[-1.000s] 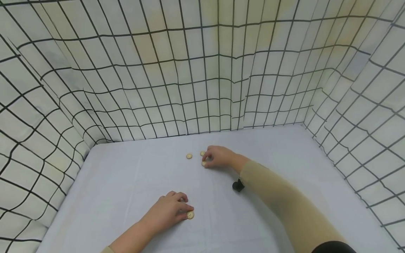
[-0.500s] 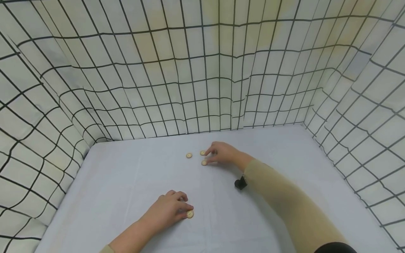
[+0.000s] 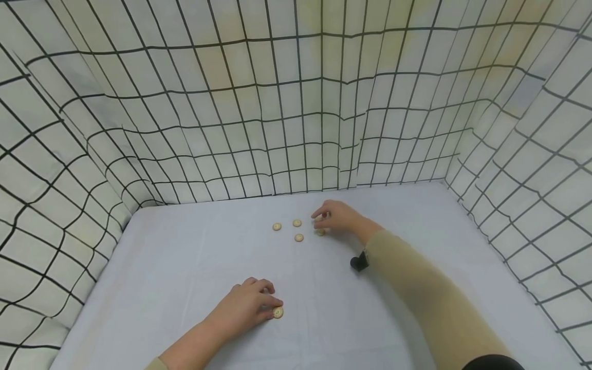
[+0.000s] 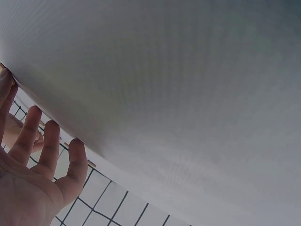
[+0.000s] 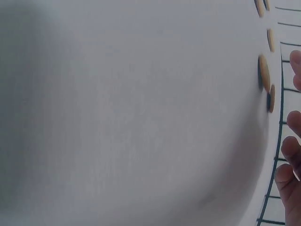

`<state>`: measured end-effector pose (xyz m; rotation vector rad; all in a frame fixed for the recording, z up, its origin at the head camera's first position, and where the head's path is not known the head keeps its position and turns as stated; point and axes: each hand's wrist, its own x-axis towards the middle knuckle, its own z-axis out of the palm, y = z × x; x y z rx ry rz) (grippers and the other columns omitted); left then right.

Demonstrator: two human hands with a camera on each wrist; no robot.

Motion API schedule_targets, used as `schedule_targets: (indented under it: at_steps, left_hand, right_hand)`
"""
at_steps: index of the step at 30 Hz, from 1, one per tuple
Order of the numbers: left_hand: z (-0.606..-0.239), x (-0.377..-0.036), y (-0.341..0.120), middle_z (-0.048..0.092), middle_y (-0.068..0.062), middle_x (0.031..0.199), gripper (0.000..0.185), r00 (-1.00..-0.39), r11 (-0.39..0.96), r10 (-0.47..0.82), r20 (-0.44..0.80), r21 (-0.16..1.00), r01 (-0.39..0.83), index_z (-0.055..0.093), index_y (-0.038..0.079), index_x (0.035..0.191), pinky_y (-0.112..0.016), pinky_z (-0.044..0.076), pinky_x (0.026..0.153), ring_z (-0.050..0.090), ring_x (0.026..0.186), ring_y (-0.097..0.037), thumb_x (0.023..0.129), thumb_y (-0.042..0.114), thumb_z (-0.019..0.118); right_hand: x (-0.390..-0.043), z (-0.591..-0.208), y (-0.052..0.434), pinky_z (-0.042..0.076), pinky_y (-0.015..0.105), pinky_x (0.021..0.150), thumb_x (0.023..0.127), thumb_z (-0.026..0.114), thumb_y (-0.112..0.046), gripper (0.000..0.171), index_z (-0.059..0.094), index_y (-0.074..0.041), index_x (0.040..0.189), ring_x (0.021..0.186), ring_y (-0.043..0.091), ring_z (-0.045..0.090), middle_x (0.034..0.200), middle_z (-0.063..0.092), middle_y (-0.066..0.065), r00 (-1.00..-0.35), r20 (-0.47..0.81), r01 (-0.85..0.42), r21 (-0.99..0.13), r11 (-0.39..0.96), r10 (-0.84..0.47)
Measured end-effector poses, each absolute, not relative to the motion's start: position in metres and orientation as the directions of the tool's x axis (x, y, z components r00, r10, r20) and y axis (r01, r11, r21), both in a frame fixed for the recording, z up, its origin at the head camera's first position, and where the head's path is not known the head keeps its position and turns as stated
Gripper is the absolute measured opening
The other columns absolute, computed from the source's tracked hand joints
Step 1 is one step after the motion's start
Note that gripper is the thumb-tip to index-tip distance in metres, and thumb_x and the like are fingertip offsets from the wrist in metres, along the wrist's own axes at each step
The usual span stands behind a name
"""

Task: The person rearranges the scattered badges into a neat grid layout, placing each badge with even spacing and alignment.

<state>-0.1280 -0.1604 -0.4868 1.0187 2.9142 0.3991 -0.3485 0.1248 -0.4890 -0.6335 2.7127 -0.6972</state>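
Several round tan buttons lie on the pale grey table (image 3: 185,267): one button (image 3: 277,226) at the left, a second button (image 3: 297,223), a third button (image 3: 299,237) and a fourth button (image 3: 320,232). My right hand (image 3: 334,216) hovers at the fourth one with loosely bent fingers, fingertips just above it. In the right wrist view the buttons (image 5: 264,73) show edge-on beside my fingertips (image 5: 288,151). My left hand (image 3: 247,304) rests flat near the front, a fingertip touching a lone button (image 3: 278,312). Its straight fingers (image 4: 47,146) press on the cloth.
Cloth walls (image 3: 296,113) with a black grid close in the table at the back and on both sides. A small black camera (image 3: 359,262) sits on my right wrist. Bare table surface lies between the two hands.
My right hand has slid to the right, away from the button it covered, and a further button now lies by its fingertips. The left hand has stayed put on its button.
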Motion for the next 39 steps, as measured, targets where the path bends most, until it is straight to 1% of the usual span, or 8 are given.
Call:
schedule_targets:
  at_steps: [7,11,16,21,24,28,34,39]
  left_hand:
    - [-0.488,-0.127,-0.161,0.062,0.005,0.108,0.023,-0.787,0.755,0.613,0.062,0.247,0.607,0.078,0.033,0.106,-0.036,0.042,0.068,0.054,0.096,-0.016,0.083,0.034,0.079]
    - [-0.487,-0.127,-0.161,0.062,0.005,0.109,0.023,-0.789,0.757,0.612,0.058,0.246,0.605,0.078,0.034,0.106,-0.036,0.042,0.069,0.054,0.097,-0.016,0.084,0.035,0.078]
    - [-0.486,-0.127,-0.16,0.062,0.005,0.109,0.023,-0.784,0.753,0.618,0.053,0.247,0.61,0.078,0.033,0.106,-0.037,0.043,0.068,0.054,0.096,-0.016,0.083,0.034,0.078]
    - [-0.485,-0.128,-0.159,0.062,0.004,0.111,0.024,-0.792,0.763,0.611,0.011,0.261,0.591,0.077,0.033,0.108,-0.04,0.045,0.072,0.055,0.099,-0.018,0.085,0.037,0.076]
    - [-0.483,-0.128,-0.157,0.063,0.004,0.112,0.024,-0.796,0.768,0.605,-0.002,0.264,0.583,0.077,0.032,0.108,-0.041,0.045,0.073,0.055,0.1,-0.018,0.085,0.038,0.076]
    - [-0.481,-0.127,-0.156,0.063,0.004,0.111,0.025,-0.797,0.77,0.603,0.0,0.26,0.583,0.077,0.032,0.107,-0.042,0.045,0.072,0.055,0.1,-0.019,0.083,0.038,0.077]
    - [-0.48,-0.127,-0.156,0.063,0.004,0.11,0.025,-0.794,0.77,0.608,0.0,0.247,0.589,0.077,0.032,0.108,-0.039,0.045,0.069,0.055,0.099,-0.018,0.084,0.038,0.077]
    - [-0.48,-0.127,-0.155,0.063,0.006,0.109,0.024,-0.784,0.763,0.621,0.001,0.227,0.605,0.077,0.034,0.108,-0.037,0.044,0.067,0.056,0.098,-0.017,0.084,0.039,0.077]
  right_hand:
    - [-0.349,-0.488,0.135,0.044,0.038,0.089,0.087,0.075,-0.042,0.036,0.073,-0.024,0.118,0.098,0.017,0.054,0.103,0.06,-0.002,-0.882,-0.147,-0.307,-0.541,0.783,-0.447]
    - [-0.35,-0.49,0.139,0.043,0.038,0.09,0.087,0.075,-0.042,0.036,0.073,-0.024,0.119,0.098,0.018,0.054,0.104,0.06,-0.001,-0.89,-0.157,-0.288,-0.536,0.794,-0.428]
    - [-0.352,-0.493,0.141,0.043,0.036,0.088,0.086,0.076,-0.041,0.036,0.073,-0.025,0.119,0.097,0.018,0.053,0.103,0.059,-0.002,-0.891,-0.169,-0.279,-0.529,0.801,-0.422]
    - [-0.355,-0.495,0.141,0.043,0.035,0.086,0.086,0.076,-0.042,0.036,0.073,-0.027,0.118,0.096,0.017,0.053,0.102,0.059,-0.003,-0.892,-0.188,-0.256,-0.539,0.803,-0.411]
    - [-0.355,-0.495,0.14,0.043,0.036,0.086,0.087,0.075,-0.043,0.035,0.073,-0.027,0.118,0.097,0.017,0.053,0.103,0.059,-0.003,-0.89,-0.191,-0.255,-0.543,0.8,-0.413]
    - [-0.355,-0.492,0.138,0.043,0.037,0.088,0.088,0.075,-0.041,0.035,0.073,-0.025,0.118,0.098,0.018,0.053,0.104,0.06,-0.002,-0.886,-0.186,-0.265,-0.549,0.793,-0.424]
    - [-0.358,-0.495,0.137,0.043,0.035,0.086,0.088,0.074,-0.041,0.034,0.074,-0.026,0.118,0.095,0.017,0.053,0.101,0.06,-0.003,-0.881,-0.175,-0.296,-0.518,0.802,-0.439]
    - [-0.361,-0.499,0.135,0.043,0.035,0.085,0.088,0.075,-0.041,0.034,0.074,-0.026,0.118,0.094,0.016,0.053,0.1,0.059,-0.004,-0.884,-0.174,-0.295,-0.513,0.806,-0.434]
